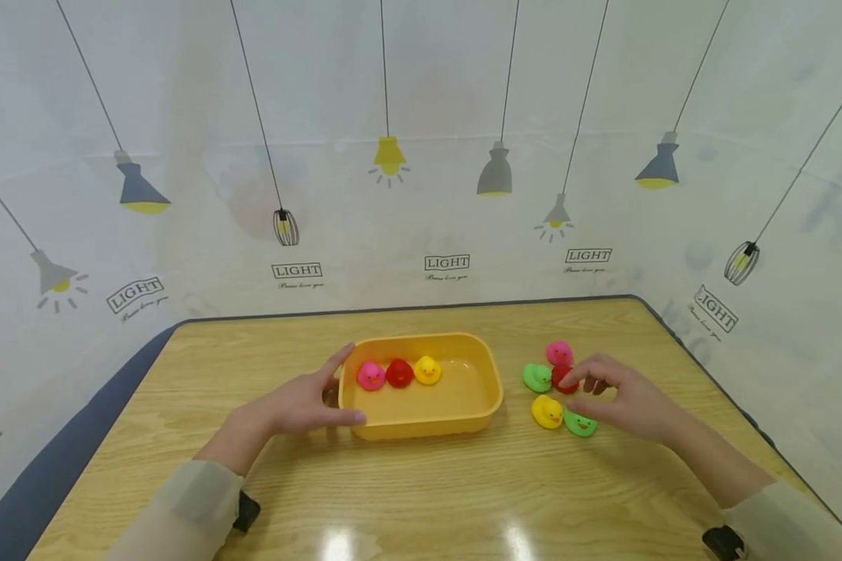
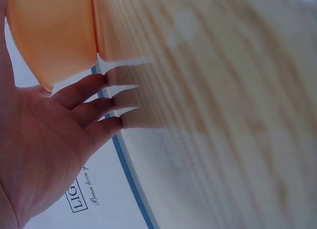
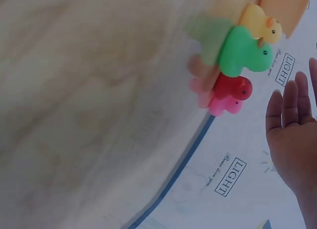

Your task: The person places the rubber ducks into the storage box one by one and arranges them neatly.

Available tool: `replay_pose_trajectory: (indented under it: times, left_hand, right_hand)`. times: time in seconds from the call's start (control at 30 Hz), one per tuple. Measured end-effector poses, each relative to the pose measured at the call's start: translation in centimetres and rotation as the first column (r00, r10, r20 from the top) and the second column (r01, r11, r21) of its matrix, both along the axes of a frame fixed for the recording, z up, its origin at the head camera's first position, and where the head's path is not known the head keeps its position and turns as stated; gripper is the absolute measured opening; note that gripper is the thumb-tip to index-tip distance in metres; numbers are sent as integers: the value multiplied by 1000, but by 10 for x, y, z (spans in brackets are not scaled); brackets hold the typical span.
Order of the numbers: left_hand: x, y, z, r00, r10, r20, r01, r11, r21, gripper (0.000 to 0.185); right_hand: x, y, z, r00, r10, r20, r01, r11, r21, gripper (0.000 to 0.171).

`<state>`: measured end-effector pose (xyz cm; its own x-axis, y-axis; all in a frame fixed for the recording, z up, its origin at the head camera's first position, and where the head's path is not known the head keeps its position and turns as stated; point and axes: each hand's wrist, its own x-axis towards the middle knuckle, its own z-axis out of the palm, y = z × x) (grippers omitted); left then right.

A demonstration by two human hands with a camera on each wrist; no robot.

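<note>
My left hand (image 1: pixel 302 401) grips the left end of a yellow plastic basin (image 1: pixel 421 428), its thumb over the front rim and index finger at the back corner. Inside, a pink duck (image 1: pixel 371 376), a red duck (image 1: pixel 399 373) and a yellow duck (image 1: pixel 428 371) sit in a row. Over a cluster of toy ducks hovers my right hand (image 1: pixel 624 397), fingers loosely bent, holding nothing. That cluster has a pink duck (image 1: pixel 559 352), a green duck (image 1: pixel 536 378), a partly hidden red duck (image 1: pixel 564 379), a yellow duck (image 1: pixel 547 412) and another green duck (image 1: pixel 580 423).
A wooden table (image 1: pixel 365 499) carries everything. White cloth walls (image 1: pixel 365 234) printed with hanging lamps enclose its back and sides. A dark blue edge runs around the tabletop's back and right side.
</note>
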<state>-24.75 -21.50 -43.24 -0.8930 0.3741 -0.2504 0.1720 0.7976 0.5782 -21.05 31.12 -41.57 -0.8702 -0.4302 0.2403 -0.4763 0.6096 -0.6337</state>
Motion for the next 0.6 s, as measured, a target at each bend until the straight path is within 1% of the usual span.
replay_pose_trajectory:
  times: [0.23,0.4,0.6]
  left_hand:
    - [0,0,0,1000,-1,0,1,1000,2,123]
    - [0,0,-1,1000,-2,-6,2,1000,-5,123]
    - [0,0,-2,1000,5,-7,-5,1000,-7,122]
  right_hand:
    - [7,20,-11,999,-16,43,15,1000,10,25]
    - [9,31,-15,992,-11,124,5,999,48,33]
    - [6,36,-20,977,-19,214,5,998,64,39]
